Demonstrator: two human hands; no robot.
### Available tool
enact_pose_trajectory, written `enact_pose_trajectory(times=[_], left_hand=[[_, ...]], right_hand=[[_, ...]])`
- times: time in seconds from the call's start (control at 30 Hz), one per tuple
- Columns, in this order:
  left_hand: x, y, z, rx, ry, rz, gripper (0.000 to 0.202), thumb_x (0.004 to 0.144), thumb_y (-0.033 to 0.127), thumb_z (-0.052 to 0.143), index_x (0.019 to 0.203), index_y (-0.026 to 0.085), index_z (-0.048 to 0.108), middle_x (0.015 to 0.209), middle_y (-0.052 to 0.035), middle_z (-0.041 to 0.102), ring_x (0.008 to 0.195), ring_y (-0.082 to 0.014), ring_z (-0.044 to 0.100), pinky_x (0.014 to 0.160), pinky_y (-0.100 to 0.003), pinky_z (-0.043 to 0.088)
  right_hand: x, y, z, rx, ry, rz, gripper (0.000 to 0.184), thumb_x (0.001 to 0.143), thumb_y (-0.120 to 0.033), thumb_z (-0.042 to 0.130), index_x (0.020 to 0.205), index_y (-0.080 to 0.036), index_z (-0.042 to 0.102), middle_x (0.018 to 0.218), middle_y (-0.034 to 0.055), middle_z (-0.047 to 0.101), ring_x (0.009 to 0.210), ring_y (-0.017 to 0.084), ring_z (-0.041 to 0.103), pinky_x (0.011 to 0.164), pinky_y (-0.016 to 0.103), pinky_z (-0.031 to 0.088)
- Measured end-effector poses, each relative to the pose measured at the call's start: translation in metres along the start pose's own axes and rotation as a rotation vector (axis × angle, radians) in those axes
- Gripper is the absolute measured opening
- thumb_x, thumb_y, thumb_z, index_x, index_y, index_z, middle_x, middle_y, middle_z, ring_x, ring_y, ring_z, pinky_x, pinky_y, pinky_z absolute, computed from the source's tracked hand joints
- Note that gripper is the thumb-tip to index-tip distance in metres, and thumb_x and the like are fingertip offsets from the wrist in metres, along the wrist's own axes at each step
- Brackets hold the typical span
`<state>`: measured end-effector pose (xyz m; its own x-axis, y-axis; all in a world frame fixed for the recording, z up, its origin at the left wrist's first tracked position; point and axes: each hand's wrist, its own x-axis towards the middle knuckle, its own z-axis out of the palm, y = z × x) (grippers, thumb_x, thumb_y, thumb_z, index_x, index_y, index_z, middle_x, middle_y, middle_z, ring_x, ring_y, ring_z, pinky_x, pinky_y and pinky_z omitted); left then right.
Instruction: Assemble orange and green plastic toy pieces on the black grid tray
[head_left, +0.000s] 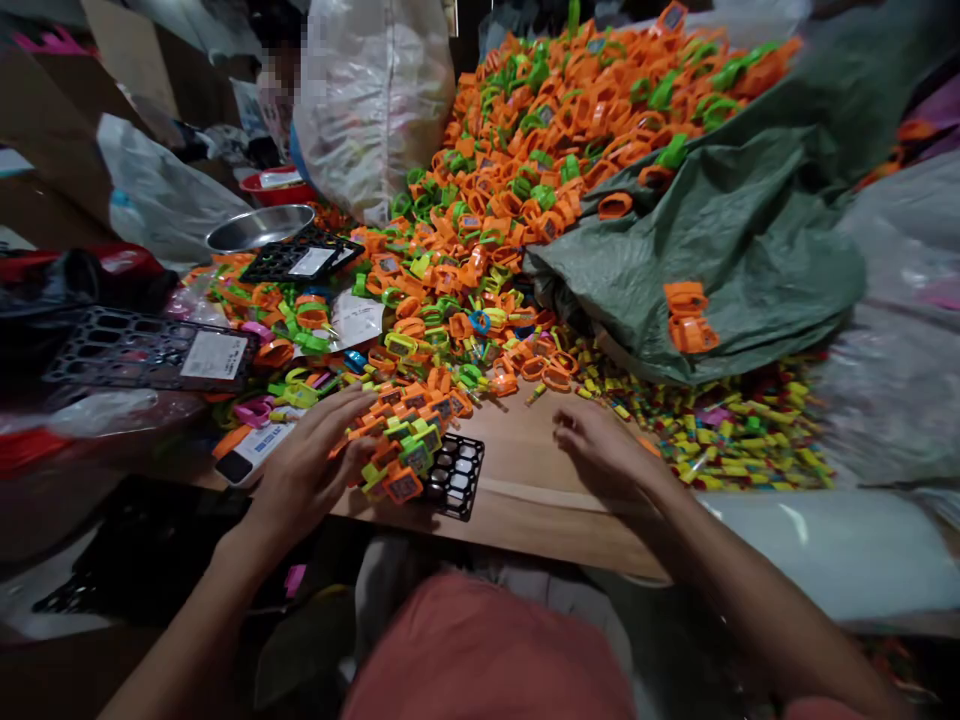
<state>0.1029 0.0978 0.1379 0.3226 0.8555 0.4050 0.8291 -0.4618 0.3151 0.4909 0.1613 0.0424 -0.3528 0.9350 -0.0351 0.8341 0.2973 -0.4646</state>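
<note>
Head view: glossy orange plastic rings [409,420], perforated black tray [459,478].

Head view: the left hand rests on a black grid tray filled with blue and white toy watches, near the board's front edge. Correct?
Not quite. In the head view the toy watches under the left hand are orange and green, not blue and white. The black grid tray does sit near the board's front edge.

My left hand [311,470] rests on the toy-filled tray [456,478] at the board's [525,490] near edge, my right hand [600,447] beside it, the toy heap [525,160] behind.
</note>
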Motion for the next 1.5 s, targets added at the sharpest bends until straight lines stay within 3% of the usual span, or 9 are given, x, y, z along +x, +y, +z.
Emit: enact_pose_trajectory(times=[0.13, 0.23, 0.37, 0.6, 0.7, 0.97, 1.23, 1.4, 1.5], left_hand=[[0.030, -0.012, 0.022, -0.066, -0.221, 0.126, 0.054, 0.103, 0.046, 0.037, 0.150, 0.021, 0.045, 0.158, -0.0099, 0.044, 0.150, -0.0250, 0.035, 0.122, -0.046, 0.033], [0.034, -0.011, 0.045, 0.012, -0.343, 0.126, 0.060, 0.102, 0.054, 0.032, 0.153, 0.022, 0.041, 0.161, -0.0081, 0.039, 0.153, -0.0277, 0.028, 0.124, -0.055, 0.027], [0.021, -0.003, 0.062, 0.131, -0.339, 0.020, 0.065, 0.100, 0.059, 0.034, 0.152, 0.022, 0.043, 0.161, -0.0060, 0.038, 0.152, -0.0332, 0.027, 0.123, -0.059, 0.026], [0.016, 0.010, 0.062, 0.154, -0.305, -0.111, 0.060, 0.101, 0.053, 0.038, 0.151, 0.021, 0.046, 0.159, -0.0051, 0.042, 0.150, -0.0344, 0.031, 0.123, -0.057, 0.027], [0.019, 0.012, 0.058, 0.109, -0.332, -0.114, 0.061, 0.101, 0.054, 0.037, 0.150, 0.019, 0.046, 0.161, -0.0078, 0.040, 0.152, -0.0359, 0.026, 0.124, -0.060, 0.022], [0.021, 0.015, 0.063, -0.032, -0.350, -0.024, 0.053, 0.106, 0.041, 0.028, 0.150, 0.017, 0.042, 0.163, -0.0101, 0.035, 0.154, -0.0234, 0.023, 0.127, -0.051, 0.016], [0.018, 0.016, 0.069, 0.035, -0.338, -0.014, 0.049, 0.105, 0.033, 0.027, 0.148, 0.016, 0.043, 0.162, -0.0094, 0.037, 0.153, -0.0215, 0.028, 0.127, -0.050, 0.018], [0.019, 0.022, 0.067, 0.098, -0.381, -0.004, 0.051, 0.106, 0.034, 0.025, 0.150, 0.014, 0.043, 0.164, -0.0117, 0.033, 0.154, -0.0235, 0.026, 0.127, -0.051, 0.018], [0.020, 0.031, 0.066, 0.143, -0.416, 0.001, 0.063, 0.104, 0.051, 0.029, 0.154, 0.013, 0.036, 0.166, -0.0159, 0.025, 0.155, -0.0299, 0.020, 0.126, -0.057, 0.017]], right_hand=[[0.066, -0.032, -0.010, -0.113, 0.194, 0.012, 0.022, 0.091, -0.012, 0.051, 0.105, -0.015, 0.067, 0.112, 0.0128, 0.065, 0.099, 0.022, 0.056, 0.086, 0.031, 0.042], [0.099, -0.069, 0.002, -0.131, 0.102, 0.001, 0.021, 0.097, -0.021, 0.050, 0.106, -0.016, 0.068, 0.110, 0.0116, 0.067, 0.101, 0.021, 0.058, 0.085, 0.029, 0.041], [0.113, -0.089, 0.021, -0.185, 0.033, 0.069, 0.014, 0.088, -0.019, 0.063, 0.097, -0.014, 0.071, 0.102, 0.0147, 0.069, 0.095, 0.024, 0.060, 0.077, 0.030, 0.040], [0.087, -0.057, 0.024, -0.180, 0.195, 0.106, 0.021, 0.095, -0.025, 0.054, 0.096, -0.016, 0.073, 0.106, 0.0153, 0.066, 0.098, 0.028, 0.058, 0.083, 0.037, 0.041], [0.066, -0.051, 0.030, 0.079, 0.297, 0.002, 0.017, 0.092, -0.026, 0.060, 0.091, -0.018, 0.074, 0.096, 0.0100, 0.069, 0.098, 0.026, 0.058, 0.088, 0.038, 0.041], [0.013, -0.098, 0.093, 0.969, -0.069, -0.047, 0.024, 0.088, -0.028, 0.064, 0.109, -0.018, 0.072, 0.101, 0.0043, 0.074, 0.093, 0.019, 0.066, 0.087, 0.032, 0.049], [0.000, -0.113, 0.117, 0.656, -0.083, -0.253, 0.019, 0.092, -0.021, 0.055, 0.077, -0.017, 0.065, 0.083, 0.0045, 0.064, 0.078, 0.017, 0.058, 0.073, 0.028, 0.045], [-0.006, -0.110, 0.132, 0.512, 0.039, -0.460, 0.022, 0.088, -0.008, 0.045, 0.082, -0.018, 0.063, 0.083, 0.0079, 0.062, 0.086, 0.021, 0.055, 0.078, 0.033, 0.046], [-0.007, -0.113, 0.133, 0.469, 0.014, -0.524, 0.023, 0.084, -0.003, 0.048, 0.088, -0.019, 0.066, 0.093, 0.0092, 0.066, 0.093, 0.023, 0.055, 0.085, 0.036, 0.046]])
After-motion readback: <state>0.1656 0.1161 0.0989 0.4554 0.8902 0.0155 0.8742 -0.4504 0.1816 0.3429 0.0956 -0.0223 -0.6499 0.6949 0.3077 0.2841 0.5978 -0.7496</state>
